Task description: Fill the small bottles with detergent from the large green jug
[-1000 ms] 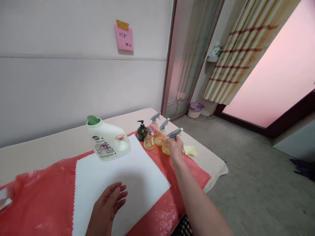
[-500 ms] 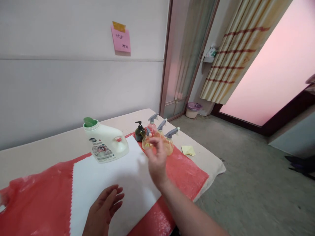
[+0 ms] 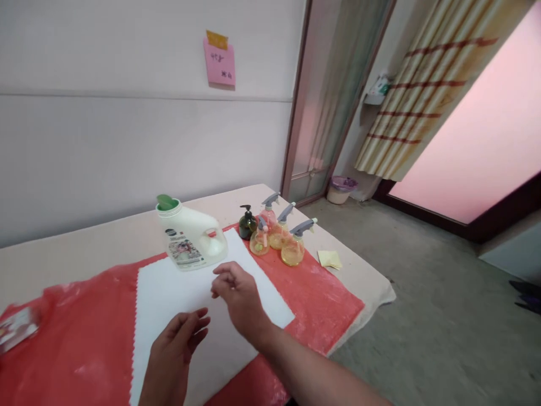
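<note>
Head view. The right hand (image 3: pixel 239 296), which a second ago reached to the yellow spray bottle (image 3: pixel 293 250) right of centre, has drawn back toward lower centre and now hovers over the white sheet (image 3: pixel 169 290), fingers loosely curled and holding nothing. The left hand (image 3: pixel 175 352), at the lower centre-left, lies open and flat on the same sheet, much as in the earlier frames, its fingertips just beside the right hand.

The white sheet, with a zigzag left edge, lies on a red cloth (image 3: pixel 76 344) that covers the near part of the surface (image 3: pixel 84 248). A white detergent jug (image 3: pixel 190 243) with a green cap stands at the sheet's far edge, unchanged in place. To its right a cluster of bottles stands apart from both hands: a dark pump bottle (image 3: pixel 247 224) and four spray bottles with grey triggers. A yellow note (image 3: pixel 330 259) lies on the surface beyond them. A pink note (image 3: pixel 220 62) hangs on the wall at upper centre.
</note>
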### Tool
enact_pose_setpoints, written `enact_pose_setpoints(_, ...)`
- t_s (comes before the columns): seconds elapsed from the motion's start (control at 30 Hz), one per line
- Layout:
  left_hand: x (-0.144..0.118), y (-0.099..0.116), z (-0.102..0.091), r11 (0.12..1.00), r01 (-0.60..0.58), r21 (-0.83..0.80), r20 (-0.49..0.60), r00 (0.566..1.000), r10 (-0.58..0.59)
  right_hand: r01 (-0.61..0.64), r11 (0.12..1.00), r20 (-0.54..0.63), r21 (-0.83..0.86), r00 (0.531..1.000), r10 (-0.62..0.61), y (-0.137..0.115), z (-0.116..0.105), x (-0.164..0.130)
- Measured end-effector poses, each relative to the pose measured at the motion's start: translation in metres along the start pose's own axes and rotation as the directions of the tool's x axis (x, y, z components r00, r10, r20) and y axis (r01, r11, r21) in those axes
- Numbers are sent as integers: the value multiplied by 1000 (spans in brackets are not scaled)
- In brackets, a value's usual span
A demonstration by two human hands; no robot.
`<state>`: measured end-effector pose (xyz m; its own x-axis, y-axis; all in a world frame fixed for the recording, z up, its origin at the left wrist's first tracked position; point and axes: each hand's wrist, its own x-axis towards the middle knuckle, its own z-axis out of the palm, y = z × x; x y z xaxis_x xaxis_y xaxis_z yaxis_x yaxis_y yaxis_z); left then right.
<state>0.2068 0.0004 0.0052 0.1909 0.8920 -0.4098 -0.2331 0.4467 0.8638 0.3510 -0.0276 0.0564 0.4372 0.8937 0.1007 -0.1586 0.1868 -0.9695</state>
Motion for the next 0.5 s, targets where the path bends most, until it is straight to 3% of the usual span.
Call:
enact_pose_setpoints(0.1, -3, 7, -2, 990, 46, -134, 38, 998, -42, -184, 938, 68, 293, 983, 172, 2, -5, 7)
enact_pose_setpoints(0.2, -6, 15, -3, 926, 113, -361, 107, 991, -79, -398, 739, 210, 544, 917, 339, 4, -7, 12)
enact_pose_setpoints(0.27, -8, 20, -4, 867, 113, -485, 152, 987, -44, -468, 669, 298, 578, 883, 362, 4, -8, 14)
enact_pose_setpoints(0.5, -12, 25, -8, 753, 112, -649, 247, 967, 70, -468, 677, 333, 569, 883, 331, 4, -5, 15)
